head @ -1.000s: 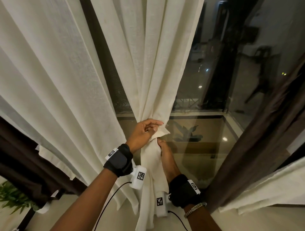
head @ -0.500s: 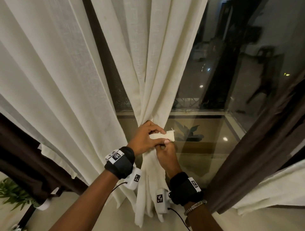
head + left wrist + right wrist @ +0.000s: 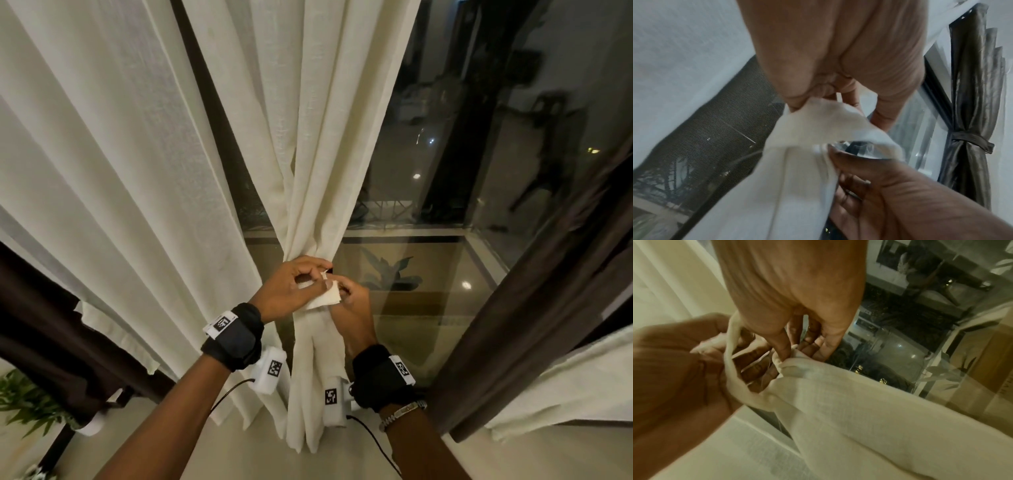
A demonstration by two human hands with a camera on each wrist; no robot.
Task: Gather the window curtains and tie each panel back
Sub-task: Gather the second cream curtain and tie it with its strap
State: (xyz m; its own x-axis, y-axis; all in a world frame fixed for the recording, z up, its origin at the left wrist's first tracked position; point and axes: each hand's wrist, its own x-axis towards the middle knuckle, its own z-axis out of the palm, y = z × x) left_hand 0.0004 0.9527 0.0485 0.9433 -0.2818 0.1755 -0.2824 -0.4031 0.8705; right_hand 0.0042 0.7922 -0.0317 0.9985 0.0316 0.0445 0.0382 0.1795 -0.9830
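Pinching tie strip crosswise, both hands, left, right, gathered curtain hanging vertical

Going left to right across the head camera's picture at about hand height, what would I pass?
Dark brown curtain → wide cream curtain → left hand → right hand → window glass → another dark brown curtain.

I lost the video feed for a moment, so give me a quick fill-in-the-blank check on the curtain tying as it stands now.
1. Both hands work at the gathered ____ curtain panel.
2. The left hand and right hand both pinch a cream fabric ____ at the gather.
3. In the left wrist view, the dark curtain by the window frame is already ____ back.

Missing words: cream; tie strip; tied
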